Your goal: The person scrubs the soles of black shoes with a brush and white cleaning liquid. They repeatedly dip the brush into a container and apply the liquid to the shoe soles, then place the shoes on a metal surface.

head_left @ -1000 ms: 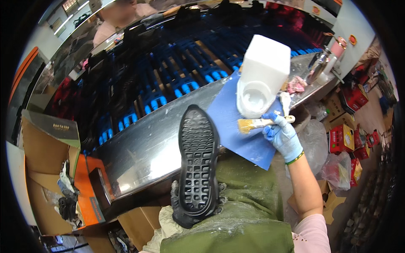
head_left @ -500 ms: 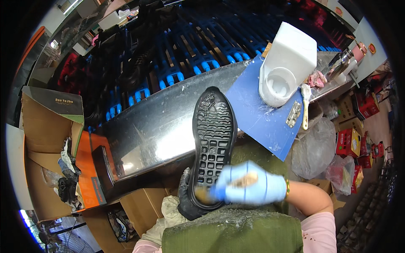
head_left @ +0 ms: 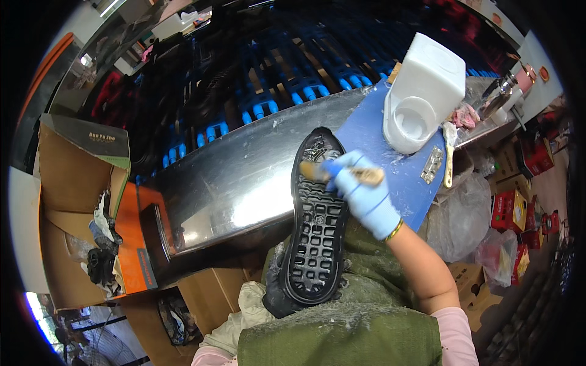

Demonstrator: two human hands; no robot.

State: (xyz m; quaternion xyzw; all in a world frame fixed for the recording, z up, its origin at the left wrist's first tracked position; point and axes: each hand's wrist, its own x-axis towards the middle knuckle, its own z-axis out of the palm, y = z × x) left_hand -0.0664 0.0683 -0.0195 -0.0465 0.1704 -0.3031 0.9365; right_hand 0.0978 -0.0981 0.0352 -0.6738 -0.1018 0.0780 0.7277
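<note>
A black shoe sole (head_left: pixel 315 247) stands lengthwise in front of me, its tread side with square cavities and wavy grooves facing up. My left hand (head_left: pixel 276 283), in a dark, whitened glove, grips the sole from below at its lower end; most of the fingers are hidden beneath it. In a light blue glove, my right hand (head_left: pixel 366 194) is closed round a wooden-handled brush (head_left: pixel 368 177). The brush's yellowish bristles touch the upper part of the tread, which looks wet and shiny there.
A white plastic dispenser (head_left: pixel 426 85) with a round well stands on a blue sheet (head_left: pixel 372 131), beside another brush (head_left: pixel 449 155). Behind the metal ledge (head_left: pixel 207 177) run blue-tipped conveyor rods (head_left: pixel 259 108). An open cardboard box (head_left: pixel 76 183) is at the left; plastic bags (head_left: pixel 458 213) hang at the right.
My right hand has carried the brush from the sole's lower end up to its upper end. The sole has shifted slightly right in the picture, still in my left hand.
</note>
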